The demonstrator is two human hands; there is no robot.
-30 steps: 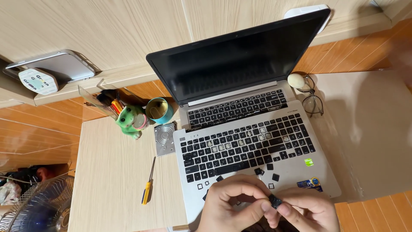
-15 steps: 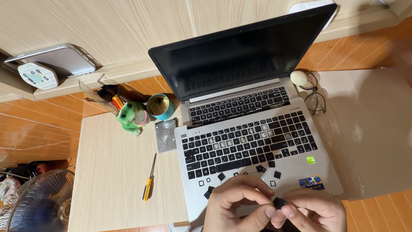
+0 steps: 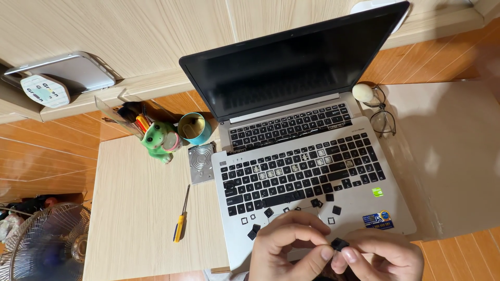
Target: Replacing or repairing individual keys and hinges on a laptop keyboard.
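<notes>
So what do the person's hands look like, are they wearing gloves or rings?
No gloves, and no rings that I can see. Both the left hand and right hand are bare, with short, plain fingernails. No sleeves or watch show; the wrists are cut off by the picture's bottom edge.

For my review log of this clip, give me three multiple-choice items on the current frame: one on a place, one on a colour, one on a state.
1. Where does the screwdriver lie?
A. on the desk, to the left of the laptop
B. on the keyboard
C. inside the cup

2. What colour is the screwdriver's handle?
A. red
B. yellow
C. white

3. What state is the laptop keyboard in?
A. all keys in place
B. covered by a cloth
C. several keycaps off, some lying loose on the palm rest

Answers:
1 A, it rests on bare desk left of the laptop.
2 B, the handle is yellow.
3 C, gaps show among the keys, and the left hand and right hand pinch a black keycap between them.
</notes>
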